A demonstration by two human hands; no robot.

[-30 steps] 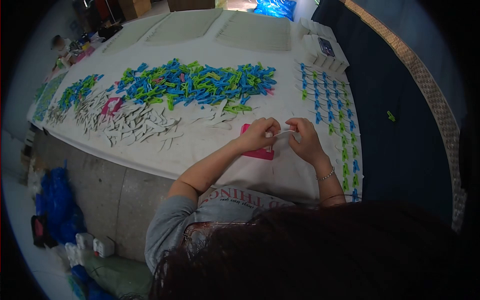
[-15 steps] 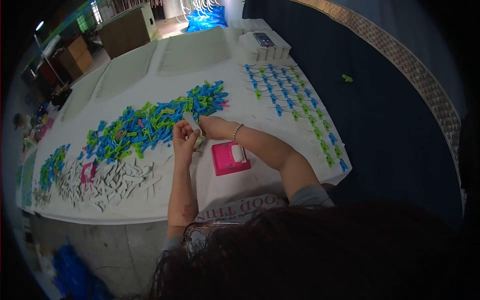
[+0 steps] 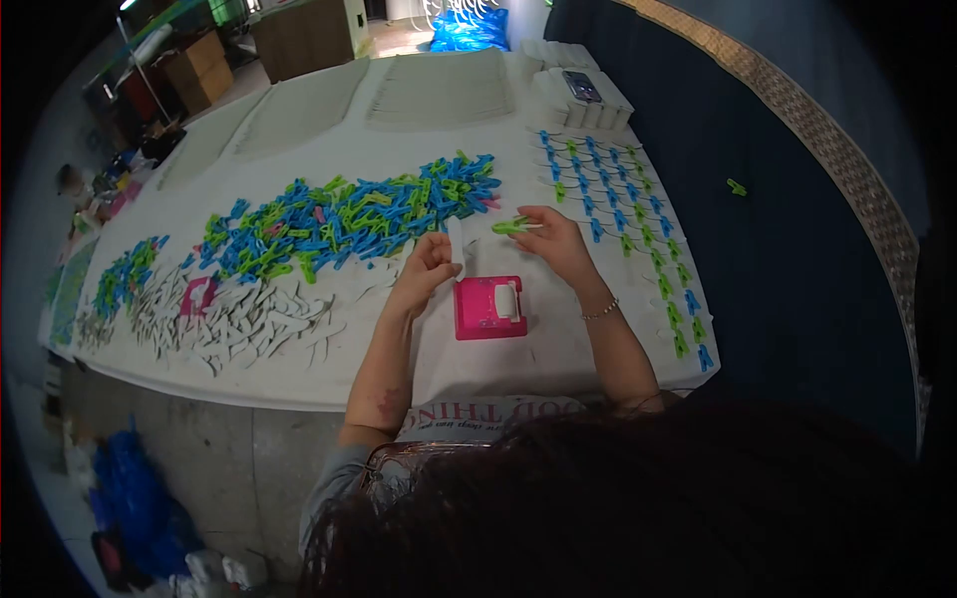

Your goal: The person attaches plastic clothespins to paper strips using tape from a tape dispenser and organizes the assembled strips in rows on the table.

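Observation:
My left hand (image 3: 427, 271) pinches a flat white strip (image 3: 457, 244) that stands nearly upright between thumb and fingers. To its right, my right hand (image 3: 560, 245) grips a light green clothespin (image 3: 513, 226) by one end, its other end pointing left toward the strip. A gap separates the two hands. Just below them on the table lies a pink block with a white roll-shaped part (image 3: 478, 311). Behind my left hand spreads a long heap of blue and green clothespins (image 3: 339, 224), with a few pink ones among them.
Loose white strips (image 3: 264, 314) lie at the left around a second pink block (image 3: 197, 296). Clips on thin strips stand in rows at right (image 3: 618, 214). A phone (image 3: 581, 87) rests on white stacks (image 3: 598, 117). Another person (image 3: 80, 189) is at far left.
My right hand has moved right, away from my left hand, and the green clothespin now shows in it. My left hand still holds the white strip. The view has shifted.

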